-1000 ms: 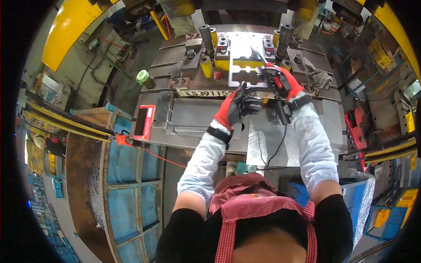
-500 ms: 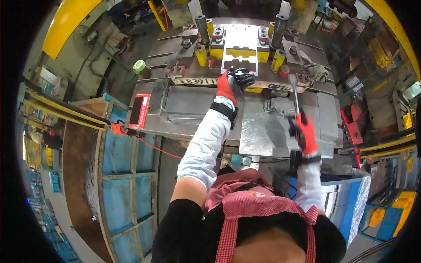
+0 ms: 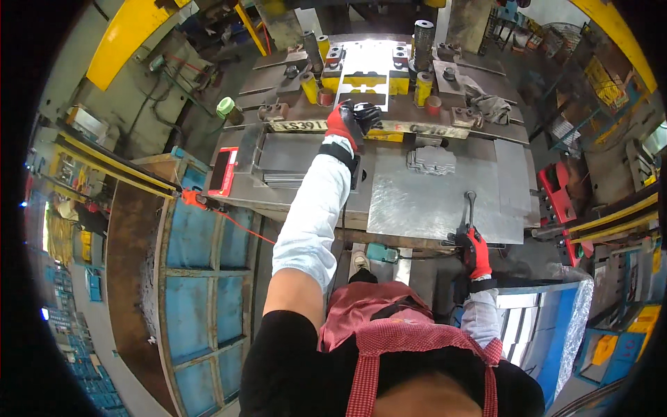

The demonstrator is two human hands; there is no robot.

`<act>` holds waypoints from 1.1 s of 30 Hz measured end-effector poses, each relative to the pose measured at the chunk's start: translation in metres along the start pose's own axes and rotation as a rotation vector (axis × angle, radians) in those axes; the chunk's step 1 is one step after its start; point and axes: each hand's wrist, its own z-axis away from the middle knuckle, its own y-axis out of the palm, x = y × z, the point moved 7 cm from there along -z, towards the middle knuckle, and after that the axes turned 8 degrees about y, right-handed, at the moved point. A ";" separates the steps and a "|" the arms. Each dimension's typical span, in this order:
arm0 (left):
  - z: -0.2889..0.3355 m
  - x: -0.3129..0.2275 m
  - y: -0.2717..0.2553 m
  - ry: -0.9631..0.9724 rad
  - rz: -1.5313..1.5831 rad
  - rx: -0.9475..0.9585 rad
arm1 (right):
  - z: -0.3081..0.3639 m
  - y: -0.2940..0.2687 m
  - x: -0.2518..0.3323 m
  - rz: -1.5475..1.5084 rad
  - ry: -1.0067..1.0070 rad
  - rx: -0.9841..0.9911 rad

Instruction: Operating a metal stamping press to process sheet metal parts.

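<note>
Press die: cut-out metal sheet toward front edge; left hand at its near end, finger hold unclear. Right hand grips metal tool at steel plate's front edge; slack grip could drop it.

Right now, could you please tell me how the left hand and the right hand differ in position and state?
The left hand is at the near end of the bright sheet, while the right hand is by the near edge of the shiny plate. The right hand grips a metal tool; the left hand shows no tool. Both wear red-and-black gloves, dark wristbands and pale sleeves.
</note>
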 end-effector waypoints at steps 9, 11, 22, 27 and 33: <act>0.002 -0.001 0.009 0.020 -0.076 -0.012 | 0.017 0.008 0.016 -0.050 0.023 0.021; -0.001 -0.001 0.005 0.031 -0.060 0.014 | 0.026 0.020 0.027 -0.011 -0.035 0.060; -0.006 0.003 0.000 0.025 -0.047 0.045 | 0.026 0.020 0.027 0.080 -0.071 0.066; -0.014 0.001 -0.018 0.134 -0.126 0.028 | 0.029 0.025 0.030 0.160 -0.034 0.028; -0.007 0.011 0.000 -0.017 -0.003 -0.043 | 0.023 0.012 0.020 -0.019 -0.010 0.012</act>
